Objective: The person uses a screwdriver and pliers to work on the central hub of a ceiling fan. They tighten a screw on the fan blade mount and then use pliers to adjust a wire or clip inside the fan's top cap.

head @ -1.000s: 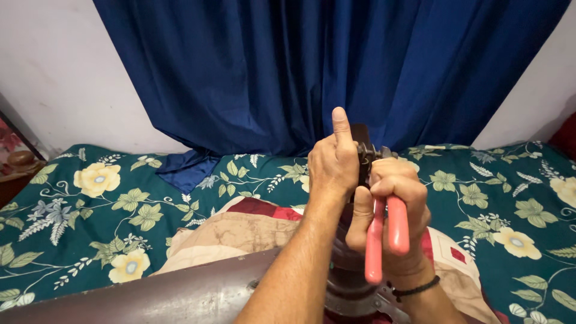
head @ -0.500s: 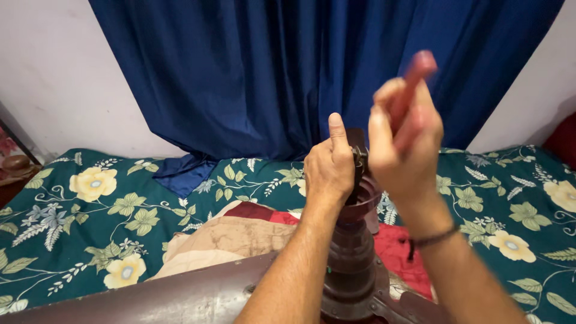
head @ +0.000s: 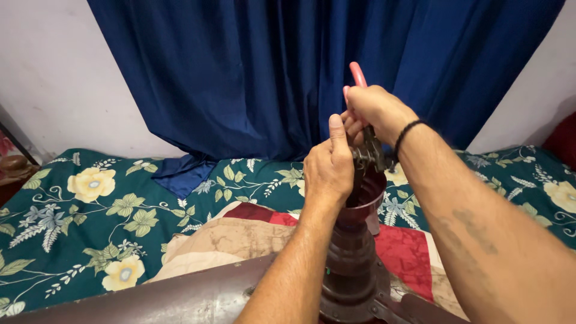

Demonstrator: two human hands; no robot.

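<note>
A dark brown ribbed motor housing (head: 354,258) stands upright in front of me, with a brown fan blade (head: 180,298) running off to the lower left. My left hand (head: 329,168) grips the housing's top rim, thumb pointing up. My right hand (head: 373,111) holds red-handled pliers (head: 359,77) with the handles up and the dark jaws (head: 371,153) down inside the top of the housing. A black band sits on my right wrist.
A bed with a green floral sheet (head: 96,204) lies behind the work. A red and tan folded cloth (head: 240,231) rests under the fan. A dark blue curtain (head: 270,78) hangs against a white wall. Wooden furniture (head: 12,168) shows at the far left.
My right hand swung the pliers from hanging handles-down beside the housing, up over it, and now the jaws point down into its top. My left hand stayed on the rim.
</note>
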